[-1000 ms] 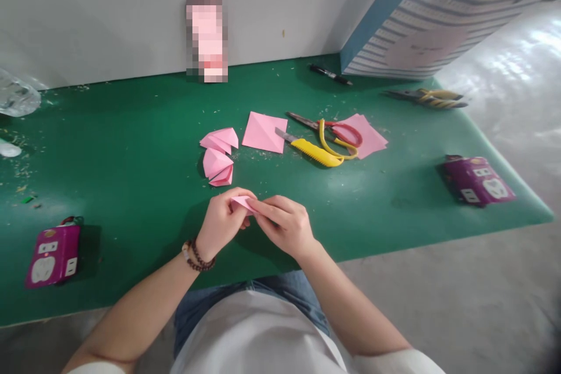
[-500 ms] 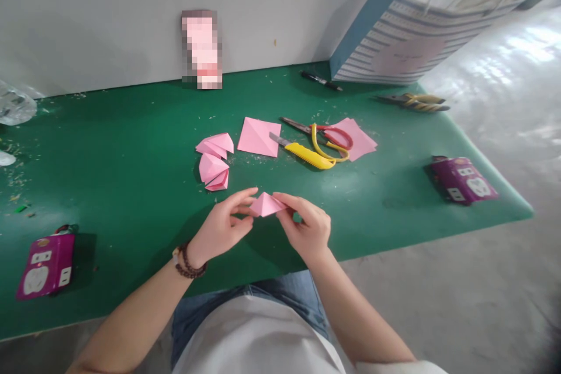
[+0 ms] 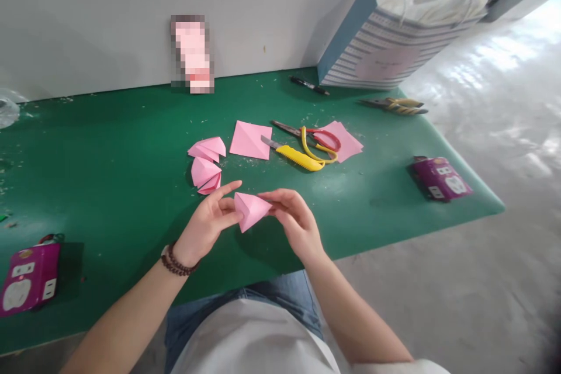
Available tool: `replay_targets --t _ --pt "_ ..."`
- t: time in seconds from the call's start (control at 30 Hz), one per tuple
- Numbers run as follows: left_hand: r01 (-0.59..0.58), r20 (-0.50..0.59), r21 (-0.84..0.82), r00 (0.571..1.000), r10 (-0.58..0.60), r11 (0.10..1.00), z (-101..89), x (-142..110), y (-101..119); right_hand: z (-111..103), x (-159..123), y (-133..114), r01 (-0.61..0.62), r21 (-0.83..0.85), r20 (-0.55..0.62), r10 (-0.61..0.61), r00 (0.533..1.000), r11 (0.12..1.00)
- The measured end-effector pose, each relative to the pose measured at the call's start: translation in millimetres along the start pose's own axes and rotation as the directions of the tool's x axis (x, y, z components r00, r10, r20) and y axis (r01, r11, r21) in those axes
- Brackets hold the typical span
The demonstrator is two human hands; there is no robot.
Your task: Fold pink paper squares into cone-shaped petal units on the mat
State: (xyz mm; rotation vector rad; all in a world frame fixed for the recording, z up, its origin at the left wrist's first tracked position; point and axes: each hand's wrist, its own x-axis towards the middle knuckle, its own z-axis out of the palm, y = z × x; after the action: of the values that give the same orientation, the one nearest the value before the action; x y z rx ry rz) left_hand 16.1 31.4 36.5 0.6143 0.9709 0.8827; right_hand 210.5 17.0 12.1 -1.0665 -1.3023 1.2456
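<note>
Turned and opened wider, the pink folded paper (image 3: pixel 251 211) sits pinched between left hand (image 3: pixel 209 225) and right hand (image 3: pixel 294 219).

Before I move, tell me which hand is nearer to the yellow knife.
Right. The right hand is just short of the yellow knife; the left hand is farther back, to its left.

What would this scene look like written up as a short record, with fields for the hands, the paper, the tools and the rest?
left hand: thumb and fingers on the folded pink paper, bracelet at the wrist
right hand: pinches the paper's pointed end
paper on table: pink square; folded pink pieces; pink sheets partly under the scissors
tools: scissors, yellow knife, pliers
behind: pen, striped bag
surface: green tabletop
</note>
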Motion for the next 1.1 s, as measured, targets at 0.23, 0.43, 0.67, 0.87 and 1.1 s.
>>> replay_targets --t 0.23,0.43,0.67,0.87,1.1 --pt "0.023 0.104 -0.034 0.994 -0.019 0.999 0.7 -4 3 4 3 -1 -0.256 0.27 0.084 0.242 0.967 0.928" --pt "0.031 0.079 -0.081 0.997 -0.025 0.996 3.3 -2 1 10 3 -1 -0.243 0.268 0.163 0.205 0.965 0.932" --pt "0.026 0.132 -0.076 0.991 -0.016 0.997 3.8 -2 2 14 9 -3 -0.254 0.349 0.196 0.195 0.961 0.902" --pt "0.063 0.154 -0.085 0.987 -0.05 0.994 2.4 0 0 15 11 -4 -0.218 0.332 0.2 0.157 0.967 0.918" --pt "0.054 0.169 -0.104 0.985 -0.036 0.993 1.6 -1 -2 10 11 -2 -0.17 0.279 0.198 0.117 0.973 0.945"
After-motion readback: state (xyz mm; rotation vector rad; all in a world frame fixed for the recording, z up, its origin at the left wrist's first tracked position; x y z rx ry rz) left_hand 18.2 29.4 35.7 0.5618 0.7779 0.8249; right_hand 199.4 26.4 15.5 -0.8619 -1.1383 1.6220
